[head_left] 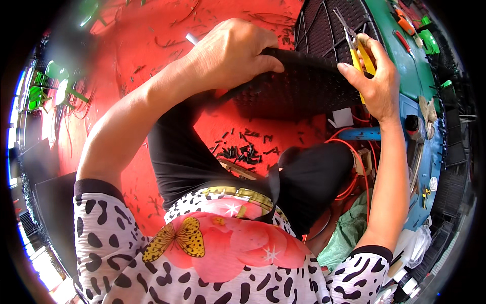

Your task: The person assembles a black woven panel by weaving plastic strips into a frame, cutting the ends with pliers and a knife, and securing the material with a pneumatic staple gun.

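A black woven wicker piece (293,91) stands tilted in front of my knees. My left hand (235,50) is closed over its upper edge, thumb on the near side and fingers curled out of sight. In my right hand (374,76) is a pair of pliers (356,55) with yellow handles, held upright with the metal jaws pointing up. My right thumb lies near the far right end of the wicker edge. Behind it, another face of black weave (329,30) rises; I cannot tell whether both belong to one piece.
Short black offcuts (243,153) lie on the red floor (111,147) between my legs. At the right, a green and blue bench (412,76) carries a red-handled tool (402,41). A red hose (367,177) and a green sack (349,235) are beside my right leg. Green stools (66,86) stand far left.
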### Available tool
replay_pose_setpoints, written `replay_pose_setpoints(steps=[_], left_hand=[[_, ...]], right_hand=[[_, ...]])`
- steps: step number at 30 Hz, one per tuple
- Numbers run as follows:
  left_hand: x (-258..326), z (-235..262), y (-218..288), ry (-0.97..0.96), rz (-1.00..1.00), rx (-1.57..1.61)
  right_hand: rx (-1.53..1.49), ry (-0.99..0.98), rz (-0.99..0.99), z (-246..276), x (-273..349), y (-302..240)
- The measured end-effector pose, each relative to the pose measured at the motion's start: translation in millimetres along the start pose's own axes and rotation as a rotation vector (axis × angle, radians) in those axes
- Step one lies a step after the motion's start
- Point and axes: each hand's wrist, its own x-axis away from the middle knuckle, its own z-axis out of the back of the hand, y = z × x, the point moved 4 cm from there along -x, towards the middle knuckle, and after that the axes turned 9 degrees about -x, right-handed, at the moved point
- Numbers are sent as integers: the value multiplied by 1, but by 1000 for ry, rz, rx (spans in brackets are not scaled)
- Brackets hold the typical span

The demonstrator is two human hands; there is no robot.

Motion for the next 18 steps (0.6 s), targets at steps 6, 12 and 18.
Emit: replay_pose_setpoints(steps=[6, 12, 18], left_hand=[[5, 0, -5, 96, -81, 18], [7, 0, -6, 106, -103, -15], [6, 6, -10, -72, 22, 177]], right_hand=[[23, -16, -18, -1, 1, -4], [31, -20, 46, 0, 1, -11], [49, -31, 23, -2, 0, -7]])
